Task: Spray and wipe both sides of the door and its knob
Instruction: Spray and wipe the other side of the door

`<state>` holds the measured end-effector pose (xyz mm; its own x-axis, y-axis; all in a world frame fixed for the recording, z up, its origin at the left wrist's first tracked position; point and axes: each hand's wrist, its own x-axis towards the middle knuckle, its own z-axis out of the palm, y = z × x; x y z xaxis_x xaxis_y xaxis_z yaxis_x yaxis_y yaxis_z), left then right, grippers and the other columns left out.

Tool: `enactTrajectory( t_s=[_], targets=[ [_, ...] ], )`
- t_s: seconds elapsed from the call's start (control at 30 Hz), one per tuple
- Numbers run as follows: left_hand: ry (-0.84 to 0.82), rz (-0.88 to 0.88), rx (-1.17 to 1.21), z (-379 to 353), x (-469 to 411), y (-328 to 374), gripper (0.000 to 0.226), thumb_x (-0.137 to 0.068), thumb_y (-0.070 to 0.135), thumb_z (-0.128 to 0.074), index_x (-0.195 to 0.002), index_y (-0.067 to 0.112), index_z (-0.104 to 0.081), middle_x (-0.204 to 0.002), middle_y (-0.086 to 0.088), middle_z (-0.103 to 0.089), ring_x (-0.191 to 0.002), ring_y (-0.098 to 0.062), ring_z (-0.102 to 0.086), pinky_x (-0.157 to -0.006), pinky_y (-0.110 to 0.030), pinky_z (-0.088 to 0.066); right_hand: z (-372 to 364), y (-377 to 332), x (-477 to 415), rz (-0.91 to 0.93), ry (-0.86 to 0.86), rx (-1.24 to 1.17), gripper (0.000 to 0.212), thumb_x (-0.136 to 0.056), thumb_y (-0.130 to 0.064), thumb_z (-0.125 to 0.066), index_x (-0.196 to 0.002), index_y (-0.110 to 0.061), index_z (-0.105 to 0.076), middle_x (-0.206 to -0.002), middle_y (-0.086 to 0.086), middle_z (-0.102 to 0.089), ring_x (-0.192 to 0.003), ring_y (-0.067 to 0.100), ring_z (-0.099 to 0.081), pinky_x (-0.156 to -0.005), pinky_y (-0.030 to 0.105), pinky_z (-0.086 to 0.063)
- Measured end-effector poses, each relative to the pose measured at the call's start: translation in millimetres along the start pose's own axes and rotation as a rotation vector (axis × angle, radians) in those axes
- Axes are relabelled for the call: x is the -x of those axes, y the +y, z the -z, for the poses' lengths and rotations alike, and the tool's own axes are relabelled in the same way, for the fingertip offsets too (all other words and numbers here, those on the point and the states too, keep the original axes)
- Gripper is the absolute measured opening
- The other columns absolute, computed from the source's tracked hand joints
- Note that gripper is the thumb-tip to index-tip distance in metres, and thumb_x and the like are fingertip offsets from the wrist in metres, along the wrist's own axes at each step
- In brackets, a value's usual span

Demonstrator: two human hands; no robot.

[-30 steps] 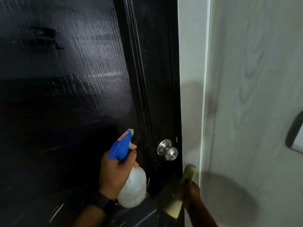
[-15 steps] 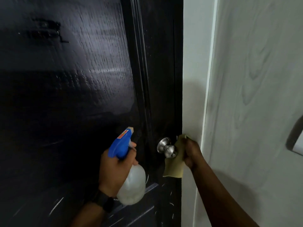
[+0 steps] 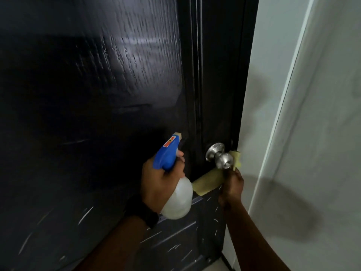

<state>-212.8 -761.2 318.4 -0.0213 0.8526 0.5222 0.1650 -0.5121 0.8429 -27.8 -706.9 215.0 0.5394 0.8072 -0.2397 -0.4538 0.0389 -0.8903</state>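
Note:
A glossy black door (image 3: 97,94) fills the left and middle of the view, with a round silver knob (image 3: 219,158) near its right edge. My left hand (image 3: 158,182) grips a spray bottle (image 3: 172,173) with a blue trigger head and a cloudy white body, nozzle aimed up at the door left of the knob. My right hand (image 3: 231,185) holds a yellow cloth (image 3: 207,182) just under the knob; the cloth wraps below and behind the knob, with a corner showing at the door's edge.
A pale grey wall (image 3: 322,133) with a white door frame edge (image 3: 254,94) stands close on the right. White scratch marks cover the door's lower panel (image 3: 175,241). A dark watch sits on my left wrist (image 3: 144,212).
My right hand has dropped from beside the knob to beneath it, pulling the cloth under and around the knob. The left hand with the spray bottle has barely moved.

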Motion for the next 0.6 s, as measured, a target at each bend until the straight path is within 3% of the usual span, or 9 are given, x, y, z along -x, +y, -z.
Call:
enactTrajectory(
  t_s=[0.1,0.2,0.3,0.4,0.47,0.5,0.6],
  targets=[
    [-0.005,0.027,0.023,-3.6,4.7,-15.7,0.009,-0.09,0.014,-0.073,-0.094,0.02,-0.068,-0.074,0.0,-0.07,-0.07,-0.019,-0.072,-0.074,-0.036,-0.062,-0.9,39.4,9.9,0.054,-0.022,0.182,0.024,-0.102,-0.017,-0.045,-0.117,-0.013,-0.064,-0.107,0.01,-0.066,-0.105,0.027,-0.06,-0.099,0.049,-0.047],
    [-0.023,0.002,-0.008,-5.7,17.4,-41.0,0.015,-0.084,0.036,-0.072,-0.093,0.025,-0.068,-0.071,0.001,-0.07,-0.071,-0.021,-0.073,-0.075,-0.032,-0.06,4.0,68.5,22.6,0.144,-0.101,0.313,0.024,-0.104,-0.021,-0.043,-0.117,-0.02,-0.063,-0.11,0.005,-0.065,-0.105,0.021,-0.059,-0.099,0.049,-0.047],
    [-0.034,-0.022,-0.006,-8.9,34.7,-65.8,0.013,-0.084,0.04,-0.071,-0.091,0.03,-0.067,-0.069,0.0,-0.07,-0.066,-0.018,-0.073,-0.071,-0.029,-0.06,18.2,80.0,27.3,0.092,-0.184,0.274,0.023,-0.104,-0.023,-0.042,-0.106,-0.025,-0.065,-0.107,0.007,-0.067,-0.103,0.025,-0.062,-0.094,0.045,-0.05],
    [-0.041,-0.058,-0.014,-13.1,49.7,-90.9,0.019,-0.085,0.042,-0.066,-0.089,0.023,-0.067,-0.066,0.002,-0.067,-0.066,-0.02,-0.072,-0.075,-0.037,-0.06,34.0,77.6,20.1,-0.044,-0.017,0.037,0.023,-0.097,-0.036,-0.051,-0.095,-0.021,-0.069,-0.098,0.013,-0.071,-0.097,0.035,-0.066,-0.088,0.053,-0.054],
    [-0.054,-0.064,-0.004,-17.4,55.1,-103.5,0.019,-0.086,0.04,-0.065,-0.087,0.021,-0.066,-0.064,0.001,-0.067,-0.065,-0.02,-0.072,-0.073,-0.04,-0.06,40.6,67.8,15.8,-0.024,0.154,-0.059,0.024,-0.097,-0.036,-0.052,-0.087,-0.02,-0.067,-0.084,0.01,-0.069,-0.088,0.031,-0.067,-0.075,0.043,-0.056],
    [-0.058,-0.078,0.006,-20.6,59.0,-107.6,0.017,-0.086,0.038,-0.066,-0.085,0.021,-0.066,-0.063,0.001,-0.067,-0.064,-0.019,-0.072,-0.072,-0.038,-0.061,42.1,63.4,13.6,0.043,0.211,-0.079,0.025,-0.098,-0.035,-0.051,-0.085,-0.02,-0.066,-0.08,0.007,-0.067,-0.084,0.028,-0.066,-0.072,0.04,-0.055],
    [-0.046,-0.106,0.023,-33.6,67.8,-115.9,0.01,-0.089,0.027,-0.072,-0.082,0.025,-0.064,-0.06,0.002,-0.066,-0.059,-0.01,-0.07,-0.067,-0.017,-0.056,30.6,59.9,4.9,0.311,0.23,-0.015,0.026,-0.098,-0.037,-0.048,-0.092,-0.02,-0.067,-0.086,0.004,-0.067,-0.087,0.025,-0.064,-0.083,0.043,-0.053]
  ],
)
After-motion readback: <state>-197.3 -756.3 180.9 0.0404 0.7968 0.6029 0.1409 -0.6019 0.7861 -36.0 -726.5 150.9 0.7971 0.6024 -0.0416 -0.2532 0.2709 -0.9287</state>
